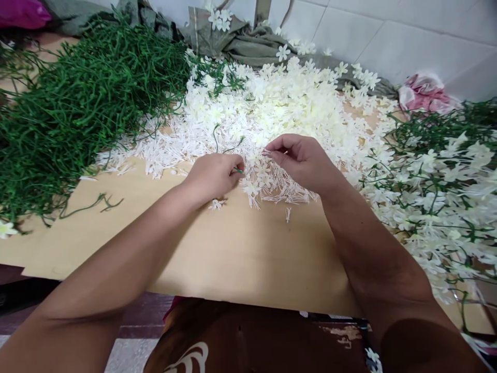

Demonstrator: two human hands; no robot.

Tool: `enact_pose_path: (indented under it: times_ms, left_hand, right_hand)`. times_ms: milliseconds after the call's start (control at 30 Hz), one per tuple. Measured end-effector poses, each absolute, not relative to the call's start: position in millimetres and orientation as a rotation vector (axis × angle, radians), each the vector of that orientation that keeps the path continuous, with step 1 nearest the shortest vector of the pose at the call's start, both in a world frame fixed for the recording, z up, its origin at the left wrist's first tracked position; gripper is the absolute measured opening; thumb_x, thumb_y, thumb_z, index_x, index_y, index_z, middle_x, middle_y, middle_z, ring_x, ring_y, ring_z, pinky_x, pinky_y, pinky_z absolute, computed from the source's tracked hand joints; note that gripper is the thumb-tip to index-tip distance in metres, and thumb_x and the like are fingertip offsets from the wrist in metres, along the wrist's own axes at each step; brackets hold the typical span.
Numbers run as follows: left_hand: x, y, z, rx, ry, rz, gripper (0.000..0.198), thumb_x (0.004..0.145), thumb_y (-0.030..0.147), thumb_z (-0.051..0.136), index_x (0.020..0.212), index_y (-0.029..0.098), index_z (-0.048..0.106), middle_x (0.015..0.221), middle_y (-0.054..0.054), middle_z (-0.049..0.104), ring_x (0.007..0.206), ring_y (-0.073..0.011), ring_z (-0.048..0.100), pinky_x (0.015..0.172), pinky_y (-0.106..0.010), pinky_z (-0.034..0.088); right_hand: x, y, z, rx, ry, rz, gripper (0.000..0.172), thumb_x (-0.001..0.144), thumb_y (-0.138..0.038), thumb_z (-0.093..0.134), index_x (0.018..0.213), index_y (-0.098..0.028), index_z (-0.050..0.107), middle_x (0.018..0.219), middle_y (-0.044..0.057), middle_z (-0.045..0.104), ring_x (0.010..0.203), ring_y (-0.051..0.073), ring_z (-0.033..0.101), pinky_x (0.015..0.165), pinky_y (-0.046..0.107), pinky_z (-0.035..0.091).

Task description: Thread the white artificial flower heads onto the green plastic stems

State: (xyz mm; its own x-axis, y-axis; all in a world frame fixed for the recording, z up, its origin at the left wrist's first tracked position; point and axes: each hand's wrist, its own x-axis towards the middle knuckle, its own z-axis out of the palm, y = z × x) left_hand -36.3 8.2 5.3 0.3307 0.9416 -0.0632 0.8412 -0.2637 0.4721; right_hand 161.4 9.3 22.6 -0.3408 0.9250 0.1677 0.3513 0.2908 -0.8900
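At two o'clock from the left hand (pixel 217 173), curled around a green artificial stem (pixel 238 170) branching toward twelve and two, the right hand (pixel 301 159) pinches a small pale piece (pixel 267 152), too tiny to identify.

A wall of large white tiles (pixel 427 31) stands at the back, with rumpled grey-green cloth (pixel 254 49) heaped along its foot. A crumpled pink-and-white plastic bag (pixel 427 94) sits near the cloth's right end; a bright magenta bundle (pixel 23 13) lies in the far left corner. A smooth tan sheet (pixel 240 259) lies flat in front, speckled grey floor (pixel 130 357) showing below.
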Motion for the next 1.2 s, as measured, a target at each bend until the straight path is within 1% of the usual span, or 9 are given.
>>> enact_pose_path:
  times_ms: [67, 233, 400, 500, 600, 767, 900, 1067, 1200]
  left_hand:
    - [-40, 11, 4, 2.107, 1.599, 0.428, 0.015, 0.074, 0.032, 0.061, 0.082, 0.022, 0.068, 0.058, 0.000, 0.055, 0.059, -0.0152, 0.048, 0.060, -0.027, 0.031]
    - [-46, 14, 3, 1.877, 1.571, 0.723, 0.019, 0.074, 0.036, 0.061, 0.077, 0.017, 0.061, 0.054, 0.003, 0.050, 0.053, -0.0103, 0.038, 0.055, -0.025, 0.027]
    - [-40, 10, 5, 1.759, 1.436, 0.753, 0.016, 0.072, 0.031, 0.061, 0.070, 0.017, 0.053, 0.053, 0.005, 0.045, 0.052, -0.0084, 0.036, 0.053, -0.025, 0.026]
    - [-36, 7, 10, 1.651, 1.385, 0.766, 0.015, 0.071, 0.027, 0.060, 0.067, 0.017, 0.051, 0.053, 0.005, 0.041, 0.052, -0.0075, 0.034, 0.053, -0.024, 0.026]
    - [-33, 6, 16, 1.574, 1.367, 0.783, 0.013, 0.071, 0.024, 0.060, 0.067, 0.017, 0.051, 0.052, 0.006, 0.039, 0.051, -0.0075, 0.034, 0.053, -0.024, 0.026]
    - [-32, 4, 18, 1.522, 1.342, 0.782, 0.011, 0.072, 0.022, 0.060, 0.068, 0.016, 0.052, 0.051, 0.006, 0.041, 0.050, -0.0067, 0.033, 0.052, -0.023, 0.026]
    - [-31, 2, 16, 1.523, 1.268, 0.770, 0.011, 0.072, 0.022, 0.060, 0.068, 0.015, 0.053, 0.055, 0.005, 0.045, 0.052, -0.0065, 0.036, 0.052, -0.023, 0.027]
    - [-33, 4, 15, 1.486, 1.200, 0.794, 0.009, 0.072, 0.021, 0.061, 0.071, 0.015, 0.054, 0.056, 0.004, 0.046, 0.052, -0.0067, 0.038, 0.052, -0.023, 0.029]
    - [-34, 6, 14, 1.474, 1.156, 0.837, 0.008, 0.072, 0.016, 0.060, 0.071, 0.016, 0.052, 0.057, 0.005, 0.045, 0.052, -0.0062, 0.037, 0.052, -0.022, 0.029]
  right_hand:
    - [158, 8, 23, -1.112, -1.809, 1.079, 0.005, 0.080, -0.019, 0.060, 0.076, -0.017, 0.061, 0.068, -0.001, 0.054, 0.060, 0.008, 0.044, 0.055, 0.026, 0.036]
    - [148, 3, 18, -1.101, -1.674, 0.998, 0.003, 0.077, -0.020, 0.062, 0.078, -0.018, 0.060, 0.079, 0.001, 0.058, 0.069, 0.010, 0.049, 0.061, 0.027, 0.041]
    - [138, -5, 11, -1.091, -1.684, 0.903, 0.009, 0.080, -0.026, 0.062, 0.076, -0.020, 0.056, 0.073, -0.001, 0.058, 0.069, 0.011, 0.053, 0.066, 0.028, 0.046]
    - [136, -8, 7, -1.075, -1.789, 0.719, 0.003, 0.081, -0.022, 0.059, 0.079, -0.020, 0.057, 0.081, 0.001, 0.063, 0.078, 0.013, 0.058, 0.075, 0.032, 0.048]
    - [136, -7, 3, -1.039, -1.857, 0.555, 0.004, 0.080, -0.020, 0.060, 0.077, -0.020, 0.058, 0.092, 0.004, 0.065, 0.090, 0.017, 0.060, 0.082, 0.036, 0.048]
    - [136, -6, -2, -0.999, -1.883, 0.530, 0.009, 0.078, -0.018, 0.062, 0.071, -0.019, 0.057, 0.094, 0.008, 0.066, 0.091, 0.018, 0.062, 0.081, 0.036, 0.050]
    - [134, -8, -4, -1.028, -1.833, 0.636, 0.010, 0.079, -0.017, 0.060, 0.070, -0.019, 0.057, 0.096, 0.007, 0.067, 0.090, 0.017, 0.063, 0.079, 0.034, 0.052]
    - [133, -5, -5, -1.007, -1.606, 1.004, 0.011, 0.074, -0.017, 0.066, 0.067, -0.017, 0.057, 0.094, 0.007, 0.066, 0.092, 0.016, 0.064, 0.080, 0.033, 0.054]
    - [135, 0, -3, -0.998, -1.446, 1.316, 0.014, 0.070, -0.018, 0.071, 0.067, -0.016, 0.057, 0.089, 0.004, 0.066, 0.080, 0.013, 0.063, 0.076, 0.033, 0.055]
